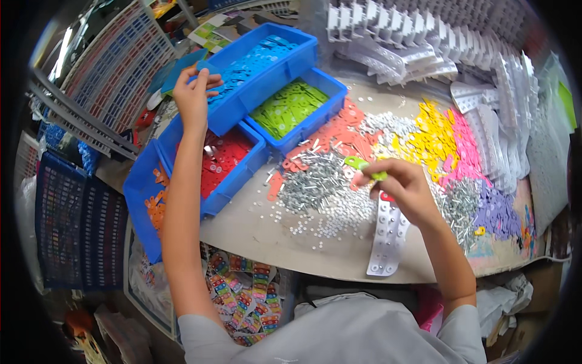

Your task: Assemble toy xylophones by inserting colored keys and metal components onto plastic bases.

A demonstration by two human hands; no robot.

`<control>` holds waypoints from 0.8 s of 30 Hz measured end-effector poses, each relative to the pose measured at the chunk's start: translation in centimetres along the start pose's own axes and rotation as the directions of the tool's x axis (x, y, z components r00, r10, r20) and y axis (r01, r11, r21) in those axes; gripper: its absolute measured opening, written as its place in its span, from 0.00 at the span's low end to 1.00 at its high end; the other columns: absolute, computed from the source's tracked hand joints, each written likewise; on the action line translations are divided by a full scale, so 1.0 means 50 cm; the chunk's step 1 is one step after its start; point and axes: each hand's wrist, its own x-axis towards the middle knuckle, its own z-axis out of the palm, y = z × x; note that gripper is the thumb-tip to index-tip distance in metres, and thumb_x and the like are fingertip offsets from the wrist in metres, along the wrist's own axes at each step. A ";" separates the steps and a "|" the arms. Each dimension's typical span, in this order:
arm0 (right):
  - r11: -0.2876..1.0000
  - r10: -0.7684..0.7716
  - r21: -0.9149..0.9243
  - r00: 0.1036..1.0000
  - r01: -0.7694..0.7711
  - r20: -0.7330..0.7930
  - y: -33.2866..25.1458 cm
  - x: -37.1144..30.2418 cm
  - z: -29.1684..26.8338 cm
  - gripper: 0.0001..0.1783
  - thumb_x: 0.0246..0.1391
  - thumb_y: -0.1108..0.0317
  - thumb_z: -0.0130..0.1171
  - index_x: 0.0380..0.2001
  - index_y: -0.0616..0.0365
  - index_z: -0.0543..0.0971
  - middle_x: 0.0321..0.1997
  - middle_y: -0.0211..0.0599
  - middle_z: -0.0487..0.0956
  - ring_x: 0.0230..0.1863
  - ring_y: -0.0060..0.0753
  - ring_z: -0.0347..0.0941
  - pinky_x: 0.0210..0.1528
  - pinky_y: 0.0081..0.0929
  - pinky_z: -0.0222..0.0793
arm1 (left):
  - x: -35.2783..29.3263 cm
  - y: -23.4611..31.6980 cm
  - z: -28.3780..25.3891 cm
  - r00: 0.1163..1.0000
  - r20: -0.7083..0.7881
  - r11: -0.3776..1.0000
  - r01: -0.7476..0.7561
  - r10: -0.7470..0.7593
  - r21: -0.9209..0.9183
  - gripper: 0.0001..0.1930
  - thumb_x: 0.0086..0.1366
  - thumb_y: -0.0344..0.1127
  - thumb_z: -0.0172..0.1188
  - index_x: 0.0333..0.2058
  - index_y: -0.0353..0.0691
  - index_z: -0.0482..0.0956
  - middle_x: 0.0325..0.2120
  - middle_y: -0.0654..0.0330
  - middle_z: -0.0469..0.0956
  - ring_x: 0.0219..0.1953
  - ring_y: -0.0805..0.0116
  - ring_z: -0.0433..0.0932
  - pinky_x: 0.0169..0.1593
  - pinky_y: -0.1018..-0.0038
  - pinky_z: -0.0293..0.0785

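Note:
My left hand [195, 91] is closed at the left end of the upper blue bin [267, 76], with a small blue plastic piece [208, 65] seemingly pinched at its fingertips. Flat light-blue pieces [257, 60] fill that bin. Over the table my right hand [403, 187] pinches small lime-green plastic pieces [357, 162]; one sticks out past the fingertips. Below that hand lies a white plastic strip [387, 239] with rows of round holes and metal pins. A red piece [387, 197] sits at its far end, partly hidden by my fingers.
Other blue bins hold green pieces [291, 109], red pieces [227, 155] and orange pieces [156, 203]. Metal pins [315, 182], white rings [339, 212], yellow pieces [430, 136] and purple pieces [497, 209] lie heaped on the table [260, 233]. White strips [394, 57] are stacked behind.

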 end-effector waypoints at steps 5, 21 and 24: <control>0.998 0.068 0.005 0.964 -0.069 -0.257 0.032 -0.166 -0.046 0.11 0.64 0.70 0.54 0.46 0.65 0.73 0.33 0.39 0.80 0.36 0.25 0.77 0.44 0.24 0.72 | -0.263 0.095 0.117 0.979 0.165 0.939 0.167 -0.121 -0.299 0.08 0.68 0.28 0.57 0.44 0.36 0.72 0.39 0.49 0.83 0.43 0.60 0.85 0.35 0.77 0.79; 0.829 0.134 -0.429 0.872 -0.359 -0.471 0.038 -0.275 -0.087 0.04 0.61 0.74 0.54 0.37 0.63 0.74 0.36 0.37 0.81 0.40 0.27 0.76 0.47 0.25 0.69 | -0.639 0.113 0.231 0.449 0.705 0.558 0.825 -0.549 -0.091 0.12 0.65 0.26 0.62 0.45 0.30 0.75 0.39 0.48 0.84 0.40 0.65 0.85 0.36 0.79 0.80; 0.705 -0.086 -0.665 0.900 -0.248 -0.426 0.061 -0.264 -0.093 0.03 0.58 0.74 0.55 0.35 0.60 0.75 0.48 0.43 0.77 0.52 0.36 0.70 0.58 0.33 0.63 | -0.653 0.092 0.230 0.486 0.699 0.592 0.798 -0.525 -0.110 0.10 0.66 0.27 0.61 0.45 0.31 0.75 0.39 0.50 0.84 0.39 0.68 0.84 0.35 0.79 0.79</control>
